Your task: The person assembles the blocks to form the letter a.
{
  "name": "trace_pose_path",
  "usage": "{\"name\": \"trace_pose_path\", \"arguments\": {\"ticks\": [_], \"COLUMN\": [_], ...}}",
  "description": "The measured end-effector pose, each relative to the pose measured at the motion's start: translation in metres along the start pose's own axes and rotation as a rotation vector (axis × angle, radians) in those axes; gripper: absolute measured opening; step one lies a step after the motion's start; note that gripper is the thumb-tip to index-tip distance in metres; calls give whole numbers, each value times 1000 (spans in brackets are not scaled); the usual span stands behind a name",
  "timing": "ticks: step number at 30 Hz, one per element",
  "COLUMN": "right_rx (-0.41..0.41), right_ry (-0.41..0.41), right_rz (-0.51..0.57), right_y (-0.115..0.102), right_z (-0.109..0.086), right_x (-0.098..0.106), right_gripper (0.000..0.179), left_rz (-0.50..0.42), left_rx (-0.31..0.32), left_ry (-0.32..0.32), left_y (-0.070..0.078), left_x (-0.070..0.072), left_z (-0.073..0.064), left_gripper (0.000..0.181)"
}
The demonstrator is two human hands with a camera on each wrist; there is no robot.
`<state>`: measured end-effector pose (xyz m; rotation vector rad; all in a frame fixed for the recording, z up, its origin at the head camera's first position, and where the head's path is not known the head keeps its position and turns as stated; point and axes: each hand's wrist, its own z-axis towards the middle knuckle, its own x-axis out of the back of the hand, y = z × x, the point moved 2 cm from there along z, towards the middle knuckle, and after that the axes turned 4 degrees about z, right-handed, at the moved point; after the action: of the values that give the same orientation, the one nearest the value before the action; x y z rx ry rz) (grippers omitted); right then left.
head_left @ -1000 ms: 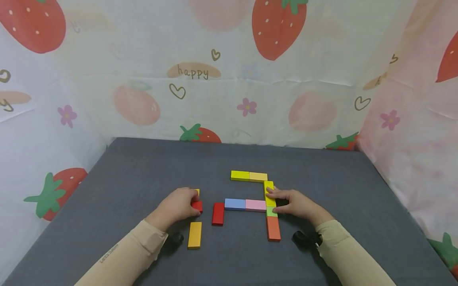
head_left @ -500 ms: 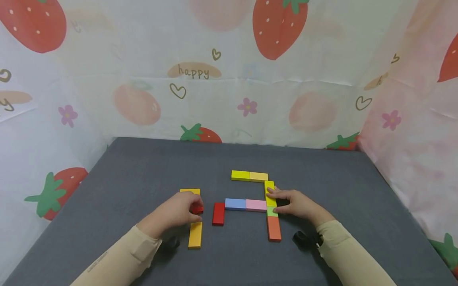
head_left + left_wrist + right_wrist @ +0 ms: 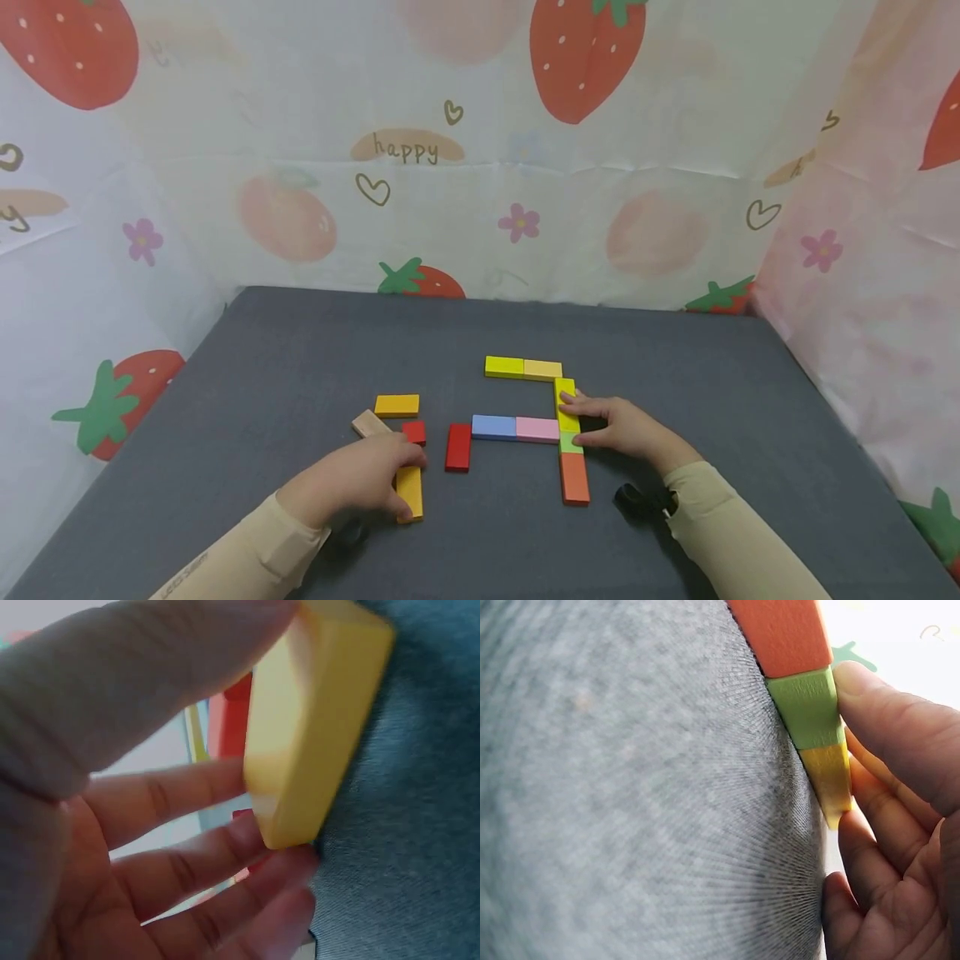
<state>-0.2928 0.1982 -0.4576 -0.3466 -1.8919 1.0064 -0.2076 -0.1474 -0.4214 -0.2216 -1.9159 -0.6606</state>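
My left hand (image 3: 356,475) is at an upright-lying amber block (image 3: 410,483) on the left of the table. In the left wrist view the thumb meets one end of this amber block (image 3: 319,727) and the fingertips bear on its side and far end. On the right, my right hand (image 3: 626,429) rests its fingers on a yellow block (image 3: 565,392) and its thumb on a small green block (image 3: 568,447). The right wrist view shows the thumb at the green block (image 3: 810,709), between an orange-red block (image 3: 787,634) and the yellow one.
Beyond the left hand lie an amber block (image 3: 397,406), a tan block (image 3: 371,423) and a small red block (image 3: 414,432). A red block (image 3: 458,447), blue block (image 3: 493,427) and pink block (image 3: 537,430) adjoin mid-table. Farther back, yellow (image 3: 503,367) and pale-orange blocks touch.
My left hand has let go of the small red block and moved nearer, onto the amber block. The tan block has come into view. The right hand has stayed put.
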Motion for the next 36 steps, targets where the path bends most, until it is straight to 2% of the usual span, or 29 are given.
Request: {"name": "trace_pose_path", "arguments": {"ticks": [6, 11, 19, 24, 29, 36], "right_rx": [13, 29, 21, 16, 34, 47], "right_ry": [-5, -11, -12, -13, -13, -15], "right_rz": [-1, 2, 16, 13, -5, -22], "right_y": [1, 4, 3, 2, 2, 2], "right_z": [1, 2, 2, 1, 1, 1], "right_x": [0, 1, 0, 0, 0, 0], "right_gripper": [54, 53, 54, 55, 55, 55], "left_rz": [109, 176, 170, 138, 115, 102], "left_rx": [80, 53, -19, -21, -8, -47], "left_ry": [20, 6, 27, 10, 27, 75], "left_y": [9, 12, 27, 36, 39, 39], "left_x": [-2, -5, -10, -16, -19, -20], "left_z": [-6, -3, 2, 5, 7, 9], "left_gripper": [61, 60, 63, 64, 63, 63]}}
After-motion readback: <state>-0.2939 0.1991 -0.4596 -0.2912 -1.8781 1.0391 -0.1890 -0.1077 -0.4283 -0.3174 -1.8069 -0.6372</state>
